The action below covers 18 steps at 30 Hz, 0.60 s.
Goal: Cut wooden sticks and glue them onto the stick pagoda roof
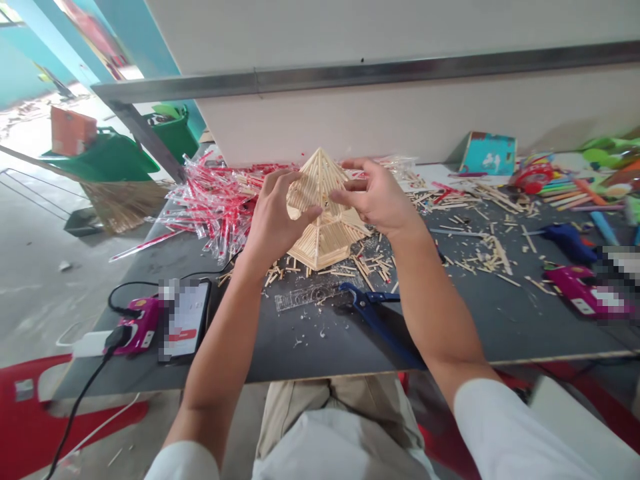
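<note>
A tiered, pointed-roof model (pixel 323 230) of thin wooden sticks stands upright at the middle of the desk. My left hand (pixel 275 217) is curled at the left side of its upper roof, thumb in front and fingers behind. From the right, my right hand (pixel 375 197) holds the same upper roof, its fingertips near the ridge. The roof hides some of my fingertips. Loose short sticks lie around the model's base. In front of it are a clear plastic ruler (pixel 305 297) and a blue-handled cutter (pixel 373 317).
Red-and-clear plastic wrappers (pixel 220 207) pile up at the left back. A phone (pixel 187 320) and magenta power strip (pixel 137 323) lie front left. To the right are a blue glue gun (pixel 567 241), another magenta power strip (pixel 583 291) and scattered sticks (pixel 493 253). A white partition (pixel 400 120) rises behind.
</note>
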Each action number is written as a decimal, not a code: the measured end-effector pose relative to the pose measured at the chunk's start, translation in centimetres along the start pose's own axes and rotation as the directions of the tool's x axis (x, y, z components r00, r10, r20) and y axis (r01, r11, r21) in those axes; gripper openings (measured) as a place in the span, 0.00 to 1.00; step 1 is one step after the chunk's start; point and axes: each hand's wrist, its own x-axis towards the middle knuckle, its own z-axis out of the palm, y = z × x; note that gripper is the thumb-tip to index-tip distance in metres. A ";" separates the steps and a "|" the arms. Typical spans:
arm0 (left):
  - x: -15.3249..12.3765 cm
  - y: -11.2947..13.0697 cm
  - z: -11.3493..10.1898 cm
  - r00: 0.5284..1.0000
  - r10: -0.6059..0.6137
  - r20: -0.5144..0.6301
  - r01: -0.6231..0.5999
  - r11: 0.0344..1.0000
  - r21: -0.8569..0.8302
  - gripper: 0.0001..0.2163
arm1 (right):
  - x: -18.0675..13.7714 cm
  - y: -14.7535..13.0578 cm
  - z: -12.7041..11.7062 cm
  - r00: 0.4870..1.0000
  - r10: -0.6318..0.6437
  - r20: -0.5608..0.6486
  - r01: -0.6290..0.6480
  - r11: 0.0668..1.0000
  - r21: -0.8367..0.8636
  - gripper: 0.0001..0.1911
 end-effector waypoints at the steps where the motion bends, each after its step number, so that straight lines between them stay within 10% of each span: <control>1: 0.0 0.3 0.0 1.000 0.014 -0.004 -0.014 1.000 0.006 0.27 | 0.0 0.0 -0.1 0.998 0.057 0.015 -0.057 0.997 0.044 0.38; 18: -1.3 3.5 1.1 0.980 0.199 0.005 -0.190 0.927 0.324 0.14 | 0.0 -3.1 0.0 0.963 0.241 0.122 -0.261 0.946 0.190 0.50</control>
